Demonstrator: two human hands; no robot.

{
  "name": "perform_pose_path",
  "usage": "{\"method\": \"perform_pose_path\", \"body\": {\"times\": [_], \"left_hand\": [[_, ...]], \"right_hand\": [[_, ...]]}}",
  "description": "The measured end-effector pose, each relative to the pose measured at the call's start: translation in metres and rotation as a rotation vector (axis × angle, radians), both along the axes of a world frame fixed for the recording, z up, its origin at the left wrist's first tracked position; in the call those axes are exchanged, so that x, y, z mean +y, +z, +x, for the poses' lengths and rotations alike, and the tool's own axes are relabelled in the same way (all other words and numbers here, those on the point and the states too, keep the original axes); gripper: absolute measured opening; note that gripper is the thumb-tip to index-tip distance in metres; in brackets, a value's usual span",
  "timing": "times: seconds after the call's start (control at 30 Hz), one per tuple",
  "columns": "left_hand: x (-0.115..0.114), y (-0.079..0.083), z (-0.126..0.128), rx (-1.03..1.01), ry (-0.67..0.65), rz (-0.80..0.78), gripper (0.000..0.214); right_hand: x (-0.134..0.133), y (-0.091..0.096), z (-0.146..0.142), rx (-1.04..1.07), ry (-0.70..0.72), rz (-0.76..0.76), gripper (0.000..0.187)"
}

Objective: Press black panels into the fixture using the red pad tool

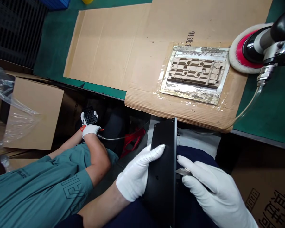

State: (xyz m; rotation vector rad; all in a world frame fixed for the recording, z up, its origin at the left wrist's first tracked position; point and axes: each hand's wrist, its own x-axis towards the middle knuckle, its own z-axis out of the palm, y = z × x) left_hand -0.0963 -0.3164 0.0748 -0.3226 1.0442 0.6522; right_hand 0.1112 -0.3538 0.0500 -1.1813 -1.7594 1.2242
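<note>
The black panel (162, 164) stands nearly upright on its edge above the person's dark-trousered lap (194, 158), its top corner just below the overhanging edge of the cardboard sheet (109, 50) that covers the table (270, 107). The left hand (137, 171), in a white glove, lies flat and open against the panel's face, fingers pressed together and pointing up and right, with the forearm coming in from the lower left. The right hand (211, 186), also gloved, curls in from the lower right, fingers closed around a small steel blade (183, 172) whose tip meets the panel's side edge. The panel looks matte black, with a small hole in its face. Open room lies to the right of the hands, out over a printed carton (258, 199). On the table, a polisher with a wool pad (245, 47) sits beside a foil-edged plate bearing a beige moulded piece (194, 72), and its hose (245, 109) droops over the table's edge. To the left, a co-worker (45, 180) in a teal shirt holds a small black part (89, 115) in gloved hands (91, 129), near an open carton (34, 114) and loose plastic film (14, 107).
</note>
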Motion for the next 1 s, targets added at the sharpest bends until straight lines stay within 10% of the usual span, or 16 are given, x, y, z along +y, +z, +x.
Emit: {"method": "perform_pose_path", "body": {"times": [1.0], "left_hand": [[0.0014,-0.0002,-0.0009,0.001,-0.019,-0.015,0.021]], "right_hand": [[0.0004,0.0034,0.0009,0.000,0.049,0.004,0.031]]}}
